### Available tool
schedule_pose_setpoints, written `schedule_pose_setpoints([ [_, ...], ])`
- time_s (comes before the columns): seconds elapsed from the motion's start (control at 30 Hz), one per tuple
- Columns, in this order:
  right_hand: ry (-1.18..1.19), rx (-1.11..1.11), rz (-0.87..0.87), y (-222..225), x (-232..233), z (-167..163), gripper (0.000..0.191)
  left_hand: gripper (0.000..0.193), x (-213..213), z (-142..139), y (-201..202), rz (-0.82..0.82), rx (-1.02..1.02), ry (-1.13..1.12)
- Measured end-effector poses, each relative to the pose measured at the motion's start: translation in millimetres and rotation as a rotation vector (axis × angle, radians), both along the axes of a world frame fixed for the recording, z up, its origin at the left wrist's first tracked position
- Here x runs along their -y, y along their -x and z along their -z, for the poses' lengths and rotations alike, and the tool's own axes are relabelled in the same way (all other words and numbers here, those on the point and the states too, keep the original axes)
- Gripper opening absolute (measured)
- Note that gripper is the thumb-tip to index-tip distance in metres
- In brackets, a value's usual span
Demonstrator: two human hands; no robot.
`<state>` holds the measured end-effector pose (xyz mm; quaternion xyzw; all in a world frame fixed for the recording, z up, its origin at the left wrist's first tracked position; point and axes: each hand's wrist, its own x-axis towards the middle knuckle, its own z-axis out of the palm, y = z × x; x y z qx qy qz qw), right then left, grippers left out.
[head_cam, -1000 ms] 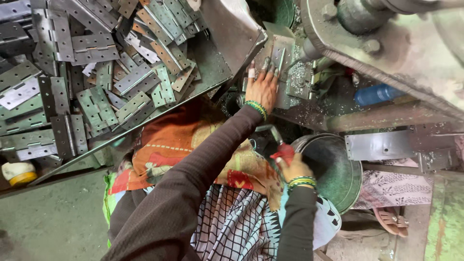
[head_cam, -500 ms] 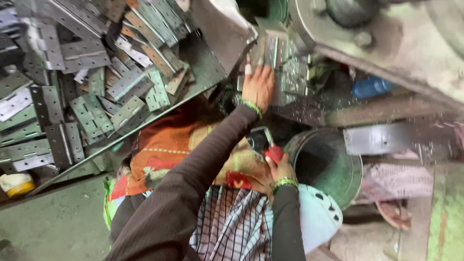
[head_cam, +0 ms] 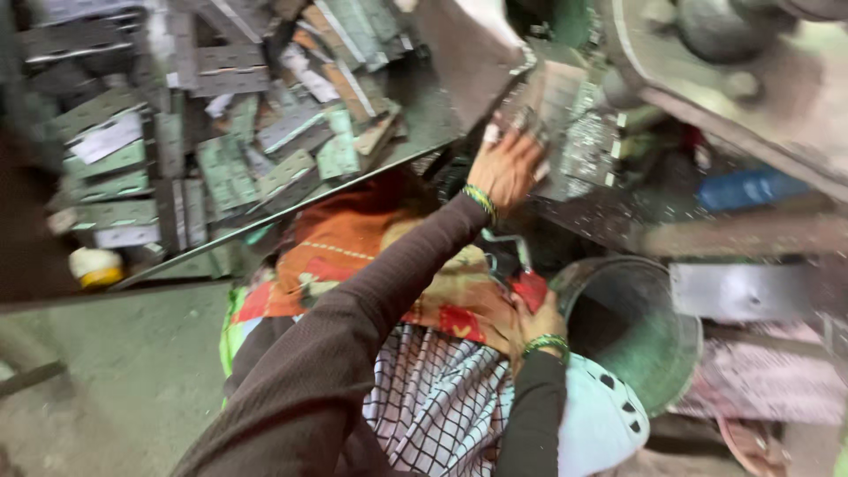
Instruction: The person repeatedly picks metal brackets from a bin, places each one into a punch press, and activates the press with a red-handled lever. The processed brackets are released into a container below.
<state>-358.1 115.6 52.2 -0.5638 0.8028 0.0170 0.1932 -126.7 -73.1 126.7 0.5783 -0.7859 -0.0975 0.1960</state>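
The flat metal plate (head_cam: 565,115) stands on the bed of the press (head_cam: 751,79), just under the heavy grey frame, and the left hand (head_cam: 505,166) lies against its near edge with the fingers spread and the tips on the metal, so the plate seems pressed into place rather than gripped; motion blur keeps the exact hold from being sure. Judging by this, the step in hand is seating a plate in the press, and the next move would call for a steady push to square it up and then getting the fingers out from under the frame. The right hand (head_cam: 530,322) rests low over the lap, closed around a small tool with a red handle (head_cam: 530,287) and a bent metal end (head_cam: 508,243) that rises toward the left wrist. Just right of that hand stands a round green bucket (head_cam: 658,353), open at the top. Up to the left, a sloping tray (head_cam: 415,132) holds a heap of punched metal plates (head_cam: 221,150), well apart from both hands. An orange patterned cloth (head_cam: 353,247) and a checked cloth (head_cam: 442,397) cover the lap, and a blue bottle (head_cam: 746,187) lies beyond the press bed.
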Motion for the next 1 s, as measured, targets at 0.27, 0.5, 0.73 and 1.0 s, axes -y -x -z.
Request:
schedule_pose_setpoints([
  [0.27, -0.004, 0.02, 0.021, 5.8, 3.2, -0.8, 0.083, 0.044, -64.6, 4.4, -102.7, 0.042, -0.216, 0.304],
  [0.5, 0.001, 0.029, 0.023, 3.9, 0.6, 2.1, 0.084, 0.079, -72.8, 2.2, -241.8, -0.646, 0.116, 0.246],
  [0.73, -0.005, 0.033, 0.049, 1.5, 0.5, 0.1, 0.085, 0.067, -79.8, 19.8, -276.3, -0.564, 0.074, 0.051],
  [1.0, -0.019, 0.009, 0.055, 3.1, 0.4, 2.3, 0.084, 0.085, -84.6, 15.5, -286.0, -0.701, 0.046, 0.205],
])
